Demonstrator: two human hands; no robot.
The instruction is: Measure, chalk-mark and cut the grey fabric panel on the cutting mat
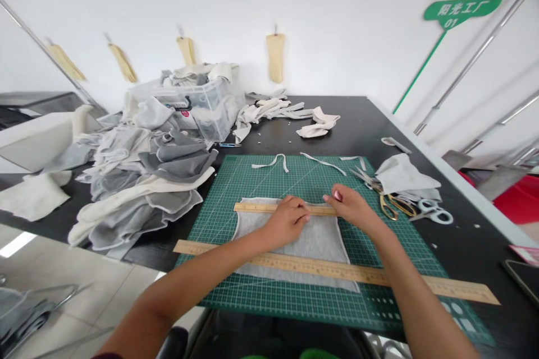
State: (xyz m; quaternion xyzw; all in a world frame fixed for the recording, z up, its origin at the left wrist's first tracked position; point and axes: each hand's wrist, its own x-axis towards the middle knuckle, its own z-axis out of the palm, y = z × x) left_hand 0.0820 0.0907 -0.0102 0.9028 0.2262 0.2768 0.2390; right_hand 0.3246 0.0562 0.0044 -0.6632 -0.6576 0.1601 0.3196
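A light grey piece of cloth with pale edges lies flat on the green cutting mat. Across its upper part runs a short wooden ruler, and across its lower part a long wooden ruler. My left hand rests on the cloth and the short ruler, its fingers curled together; what is under them is hidden. By the short ruler's right end, my right hand has thumb and forefinger drawn together at the cloth's upper edge. Whether they hold that edge I cannot make out.
Thin cloth strips lie along the mat's top. Gold-handled scissors and white-handled scissors lie at right beside grey cloth. A heap of cloth pieces and a filled clear bin stand at left.
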